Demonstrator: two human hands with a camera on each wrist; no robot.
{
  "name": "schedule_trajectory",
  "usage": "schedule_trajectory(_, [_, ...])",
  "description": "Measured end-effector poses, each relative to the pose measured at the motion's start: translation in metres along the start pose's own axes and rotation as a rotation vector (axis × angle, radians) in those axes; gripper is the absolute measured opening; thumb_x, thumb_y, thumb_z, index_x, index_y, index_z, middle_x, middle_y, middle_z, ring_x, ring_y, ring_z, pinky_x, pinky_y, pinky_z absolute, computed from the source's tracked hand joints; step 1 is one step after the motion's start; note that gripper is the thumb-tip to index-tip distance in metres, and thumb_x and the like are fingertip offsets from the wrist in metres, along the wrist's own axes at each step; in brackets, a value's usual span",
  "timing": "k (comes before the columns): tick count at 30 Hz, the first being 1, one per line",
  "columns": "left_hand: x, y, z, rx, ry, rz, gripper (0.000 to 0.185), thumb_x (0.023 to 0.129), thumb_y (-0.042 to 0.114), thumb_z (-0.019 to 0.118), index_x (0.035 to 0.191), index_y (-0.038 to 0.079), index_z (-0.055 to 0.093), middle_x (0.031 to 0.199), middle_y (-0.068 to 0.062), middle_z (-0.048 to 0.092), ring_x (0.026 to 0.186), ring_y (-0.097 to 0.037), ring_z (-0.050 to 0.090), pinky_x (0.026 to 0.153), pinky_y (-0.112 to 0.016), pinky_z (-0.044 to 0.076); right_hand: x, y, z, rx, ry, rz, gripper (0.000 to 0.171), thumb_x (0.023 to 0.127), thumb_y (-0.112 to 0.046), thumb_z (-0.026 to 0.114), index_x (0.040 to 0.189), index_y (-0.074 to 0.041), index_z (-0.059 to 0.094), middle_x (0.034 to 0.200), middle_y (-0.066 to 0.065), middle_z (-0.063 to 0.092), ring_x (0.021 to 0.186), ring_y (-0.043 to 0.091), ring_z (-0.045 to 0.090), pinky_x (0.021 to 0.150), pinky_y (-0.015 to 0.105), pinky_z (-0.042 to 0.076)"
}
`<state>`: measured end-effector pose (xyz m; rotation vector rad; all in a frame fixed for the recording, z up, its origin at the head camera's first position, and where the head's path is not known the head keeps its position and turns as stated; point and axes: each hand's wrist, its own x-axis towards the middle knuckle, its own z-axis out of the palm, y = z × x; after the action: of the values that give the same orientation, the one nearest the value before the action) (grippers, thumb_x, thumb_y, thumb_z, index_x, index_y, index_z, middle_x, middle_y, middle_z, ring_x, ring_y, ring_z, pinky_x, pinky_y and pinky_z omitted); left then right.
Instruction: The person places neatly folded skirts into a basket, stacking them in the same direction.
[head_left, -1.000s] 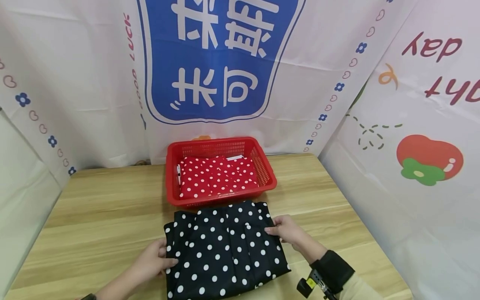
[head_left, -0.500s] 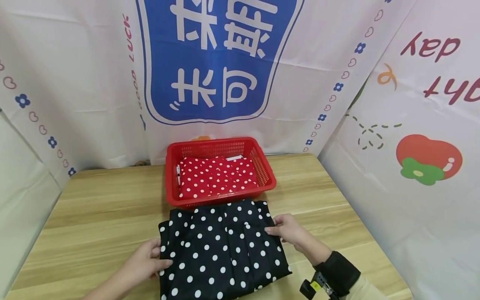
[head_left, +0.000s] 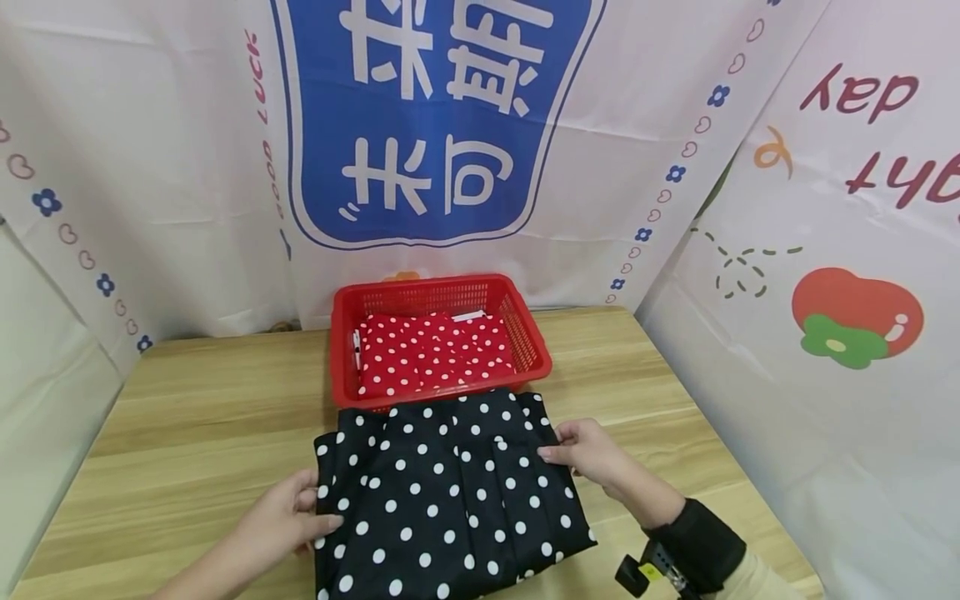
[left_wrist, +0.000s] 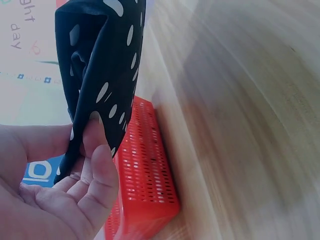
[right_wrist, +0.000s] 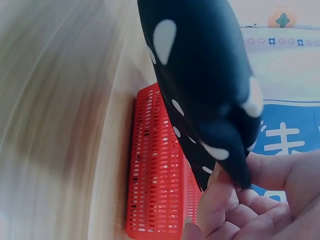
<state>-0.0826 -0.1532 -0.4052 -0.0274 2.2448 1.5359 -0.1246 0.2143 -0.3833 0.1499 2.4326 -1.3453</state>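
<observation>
A folded black cloth with white polka dots (head_left: 442, 500) spans the space between both hands, in front of the basket. My left hand (head_left: 288, 512) pinches its left edge between thumb and fingers; the left wrist view shows the folded layers (left_wrist: 102, 75) caught there. At the opposite edge, my right hand (head_left: 588, 454) pinches the cloth the same way, and its rounded fold (right_wrist: 200, 75) fills the top of the right wrist view. Both wrist views show wood and basket beyond the cloth, which appears lifted off the table. Its nearest edge runs out of the head view.
A red plastic basket (head_left: 536, 354) stands at the back of the wooden table (head_left: 210, 417). In it lie a folded red polka-dot cloth (head_left: 435, 354) and small white items (head_left: 468, 316). Printed white sheets (head_left: 210, 167) hang behind the table and at its sides.
The left hand has moved left, spreading the black cloth wider. The right hand has shifted slightly right and away from the body, and the cloth's far edge now overlaps the basket's front in view.
</observation>
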Motion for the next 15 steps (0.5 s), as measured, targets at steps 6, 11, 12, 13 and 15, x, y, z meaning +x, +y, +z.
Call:
schedule_trajectory(6, [-0.004,0.005,-0.007,-0.017,-0.021,0.054,0.049,0.087,-0.003,0.064,0.124,-0.021,0.037,0.100,-0.019,0.067,0.069,-0.021,0.059,0.054,-0.034,0.050,-0.005,-0.008,-0.006,0.005,-0.012,-0.023,0.011,0.091,-0.008,0.066,0.086,0.002,0.064,0.073,0.004,0.067,0.071,0.018,0.056,0.065,0.032,0.043])
schedule_trajectory(11, [-0.003,0.015,-0.016,-0.012,-0.017,0.028,0.053,0.089,-0.001,0.063,0.129,-0.021,0.034,0.105,-0.021,0.066,0.078,-0.021,0.062,0.058,-0.036,0.052,-0.006,-0.014,-0.012,0.003,-0.022,-0.052,0.011,0.092,-0.008,0.065,0.087,0.002,0.065,0.074,0.004,0.067,0.072,0.018,0.056,0.067,0.033,0.044])
schedule_trajectory(12, [-0.003,0.016,-0.017,-0.009,-0.018,0.024,0.054,0.089,-0.001,0.063,0.130,-0.021,0.033,0.106,-0.021,0.066,0.079,-0.021,0.062,0.059,-0.036,0.053,-0.005,-0.015,-0.013,0.001,-0.024,-0.058,0.011,0.092,-0.008,0.065,0.087,0.002,0.065,0.074,0.003,0.067,0.073,0.018,0.056,0.067,0.033,0.044])
schedule_trajectory(13, [-0.003,0.018,-0.018,-0.008,-0.020,0.021,0.056,0.089,0.000,0.063,0.131,-0.021,0.033,0.107,-0.022,0.066,0.080,-0.021,0.062,0.059,-0.036,0.053,-0.004,-0.016,-0.014,0.001,-0.025,-0.062,0.011,0.092,-0.008,0.065,0.087,0.002,0.065,0.074,0.003,0.067,0.072,0.018,0.056,0.067,0.033,0.044])
schedule_trajectory(15, [-0.002,0.019,-0.020,-0.008,-0.026,0.017,0.057,0.089,0.000,0.063,0.131,-0.021,0.032,0.107,-0.021,0.066,0.080,-0.021,0.062,0.059,-0.036,0.053,-0.003,-0.018,-0.015,0.001,-0.026,-0.066,0.011,0.092,-0.008,0.064,0.087,0.002,0.065,0.074,0.003,0.066,0.073,0.018,0.055,0.067,0.033,0.044])
